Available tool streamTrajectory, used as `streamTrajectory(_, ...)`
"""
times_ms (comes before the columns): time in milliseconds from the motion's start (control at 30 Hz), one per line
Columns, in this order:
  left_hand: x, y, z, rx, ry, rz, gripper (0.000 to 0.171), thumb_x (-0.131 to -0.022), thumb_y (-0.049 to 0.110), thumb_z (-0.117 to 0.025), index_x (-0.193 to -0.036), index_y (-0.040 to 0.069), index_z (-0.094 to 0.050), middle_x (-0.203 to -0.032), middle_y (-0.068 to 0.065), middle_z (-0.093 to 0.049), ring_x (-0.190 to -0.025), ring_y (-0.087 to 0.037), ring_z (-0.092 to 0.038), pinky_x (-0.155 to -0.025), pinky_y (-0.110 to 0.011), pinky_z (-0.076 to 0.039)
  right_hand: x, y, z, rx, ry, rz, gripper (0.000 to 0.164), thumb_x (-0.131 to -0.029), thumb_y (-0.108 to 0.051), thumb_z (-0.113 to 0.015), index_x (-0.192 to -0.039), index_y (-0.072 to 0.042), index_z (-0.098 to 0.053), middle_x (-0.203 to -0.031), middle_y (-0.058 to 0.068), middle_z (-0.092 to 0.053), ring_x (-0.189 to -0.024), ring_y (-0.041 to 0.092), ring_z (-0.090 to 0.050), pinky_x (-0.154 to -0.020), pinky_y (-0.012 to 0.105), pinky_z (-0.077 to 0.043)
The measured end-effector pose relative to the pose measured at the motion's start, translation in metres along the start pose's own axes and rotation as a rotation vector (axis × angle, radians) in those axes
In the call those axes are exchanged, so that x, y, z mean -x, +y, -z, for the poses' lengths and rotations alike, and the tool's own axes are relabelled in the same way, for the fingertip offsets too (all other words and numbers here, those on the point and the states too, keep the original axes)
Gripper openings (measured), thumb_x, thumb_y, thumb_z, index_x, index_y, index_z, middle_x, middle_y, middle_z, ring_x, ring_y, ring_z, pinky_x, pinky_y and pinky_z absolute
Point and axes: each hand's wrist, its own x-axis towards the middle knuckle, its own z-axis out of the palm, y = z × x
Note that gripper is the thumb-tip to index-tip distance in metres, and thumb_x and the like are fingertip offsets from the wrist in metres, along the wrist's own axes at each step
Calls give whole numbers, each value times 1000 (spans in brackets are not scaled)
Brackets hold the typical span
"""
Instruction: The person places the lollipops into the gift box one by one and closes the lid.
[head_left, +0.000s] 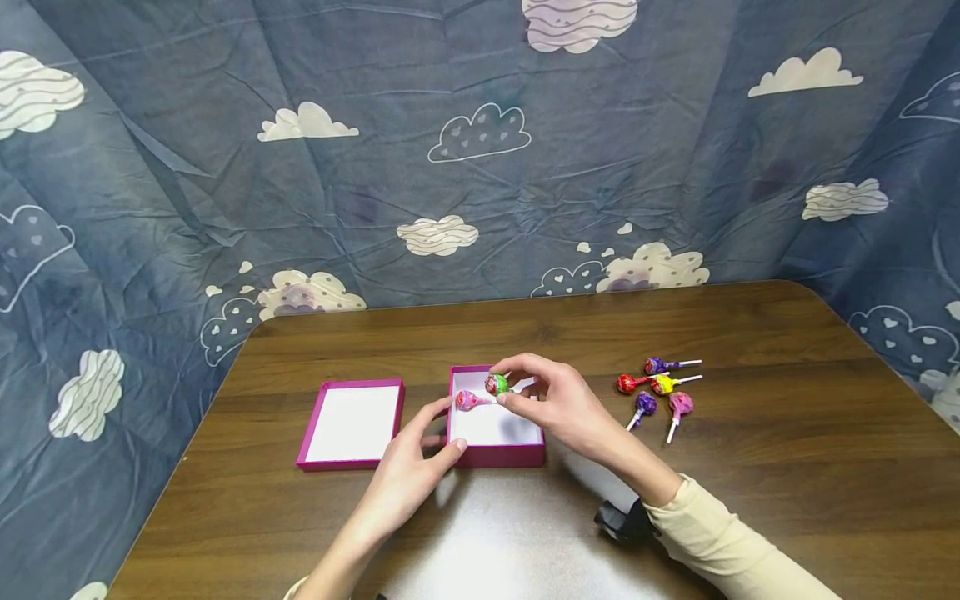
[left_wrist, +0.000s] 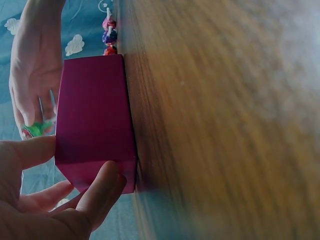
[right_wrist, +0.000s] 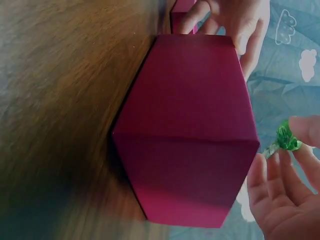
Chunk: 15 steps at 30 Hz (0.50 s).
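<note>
The left hand [head_left: 411, 467] grips, the right hand [head_left: 557, 404] pinches.

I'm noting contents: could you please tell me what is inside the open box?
A pink lollipop lies inside. The right hand, holding a green lollipop over the box, hides part of its inside; anything there cannot be seen.

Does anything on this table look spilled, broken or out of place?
Nothing stands out. The box sits flat, the lid lies beside it, and the loose lollipops look intact; I see no spill.
</note>
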Motion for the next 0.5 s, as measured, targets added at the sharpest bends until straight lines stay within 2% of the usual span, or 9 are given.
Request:
streamTrajectory(233,-1,0,-1,-2,3,-4,56,-86,33,-66,-137,30,-44,-134,-1,-49,-106,-21,-58,-78,-36,-49,-10,21,-12,37,-37,26,24,-85,-12,-69,-108,-19,-64,-95,-6,-65,-87,14,-62,-73,36,-50)
streamTrajectory(500,1,-1,-1,7,5,-8,55,-87,32,-66,-137,33,-44,-134,-1,-50,-107,-22,-58,-78,-37,-49,-15,24,-17,136,-178,52,23,-84,-15,-69,-107,-15,-66,-93,-11,-63,-84,8,-59,-71,29,-50)
